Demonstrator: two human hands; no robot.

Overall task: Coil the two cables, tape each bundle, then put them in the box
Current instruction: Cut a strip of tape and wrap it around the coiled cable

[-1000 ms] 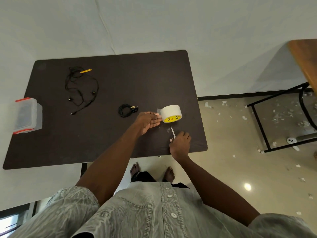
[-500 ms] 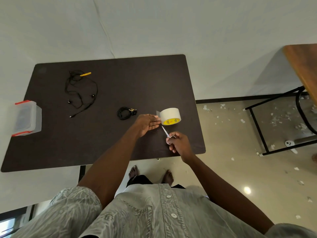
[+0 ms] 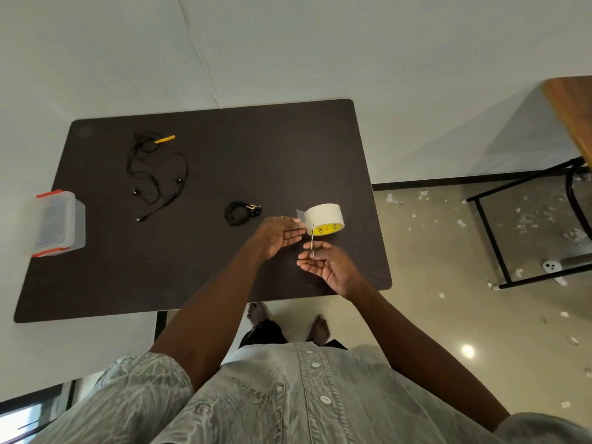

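On the dark table [image 3: 198,277] a loose black cable [image 3: 157,174] with a yellow tie lies at the back left. A small coiled black cable bundle [image 3: 238,213] lies near the middle. The white tape roll [image 3: 323,217] stands on edge to its right, with a short free strip [image 3: 300,214] pulled out. My left hand [image 3: 278,235] pinches that strip at its fingertips. Just below the roll, my right hand [image 3: 330,264] grips small scissors [image 3: 312,240], whose blades point up at the roll.
A clear plastic box [image 3: 56,222] with red clips sits at the table's left edge. To the right stand a black metal frame [image 3: 493,238] and a wooden tabletop corner [image 3: 573,110]. Paper scraps litter the floor. My bare feet are under the table's near edge.
My right hand picked the scissors up off the table and raised them, with the blades swinging up towards the tape roll. My left hand stayed at the tape's free end.
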